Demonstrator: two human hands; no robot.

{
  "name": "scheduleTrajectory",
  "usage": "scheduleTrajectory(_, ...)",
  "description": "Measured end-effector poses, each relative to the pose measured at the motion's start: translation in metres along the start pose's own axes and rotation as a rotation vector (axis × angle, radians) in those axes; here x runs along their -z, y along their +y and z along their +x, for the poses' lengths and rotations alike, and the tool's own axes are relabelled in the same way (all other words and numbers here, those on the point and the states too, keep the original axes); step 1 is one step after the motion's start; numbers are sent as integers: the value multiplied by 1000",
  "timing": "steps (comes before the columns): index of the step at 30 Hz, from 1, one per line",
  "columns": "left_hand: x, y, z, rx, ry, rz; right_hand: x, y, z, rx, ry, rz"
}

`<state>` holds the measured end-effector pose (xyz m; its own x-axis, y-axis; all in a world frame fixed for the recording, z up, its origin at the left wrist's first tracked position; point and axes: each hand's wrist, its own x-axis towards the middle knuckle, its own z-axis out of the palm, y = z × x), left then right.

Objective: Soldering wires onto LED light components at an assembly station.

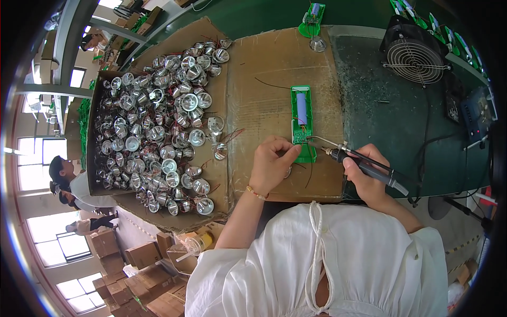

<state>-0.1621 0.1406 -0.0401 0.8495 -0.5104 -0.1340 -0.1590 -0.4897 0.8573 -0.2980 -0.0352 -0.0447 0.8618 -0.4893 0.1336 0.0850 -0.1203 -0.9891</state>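
Observation:
A green plastic casing [294, 113] lies lengthwise on the cardboard mat, with a purple cylindrical battery [301, 108], a small circuit board and thin wires in it. Beside its lower end, my left hand [274, 160] is closed, thumb and fingers pinched together; what they hold is too small to make out. A shiny lamp reflector [288, 172] shows partly under that hand. My right hand [367, 170] grips a soldering iron [364, 167] with a thin metal tube along it. The tube's bent end reaches over the circuit board.
To the left stands a large cardboard box [158, 224] full of silver reflectors with red wires. A fan with a round wire guard [417, 61] and a blue control unit [478, 113] stand at right. Another green casing [311, 18] lies at the far edge. People work in the left background.

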Motion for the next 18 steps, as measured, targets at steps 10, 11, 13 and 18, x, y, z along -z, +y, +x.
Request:
scheduleTrajectory(10, 1, -3, 0, -7, -15, 37, 8, 1, -9, -129, 65, 153)
scheduleTrajectory(11, 0, 0, -2, -5, -16, 35, 10, -1, -9, -131, 63, 151)
scheduleTrajectory(13, -1, 10, -8, 60, 4, -128, 9, -3, -10, -114, 54, 120)
scheduleTrajectory(18, 14, 13, -27, -468, -42, 544, 11, 2, -8, -158, 50, 159)
